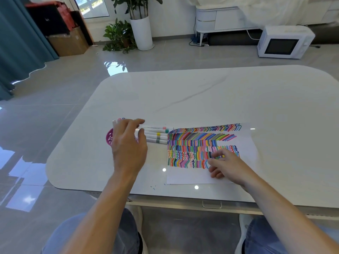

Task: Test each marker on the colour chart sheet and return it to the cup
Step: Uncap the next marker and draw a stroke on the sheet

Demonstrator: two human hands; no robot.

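The colour chart sheet, a white paper covered in rows of coloured strokes, lies on the white table. My right hand rests on the sheet's lower right rows and grips a small marker, of which only a yellow tip shows. Several white markers with coloured bands lie side by side just left of the sheet. My left hand hovers over the purple cup, fingers spread, close to those markers. The cup is mostly hidden by that hand; a few marker ends stick up behind it.
The table's near edge runs just below the sheet, with a drawer handle under it. Small blue ink specks mark the tabletop. A microwave, potted plants and cardboard boxes stand on the floor beyond.
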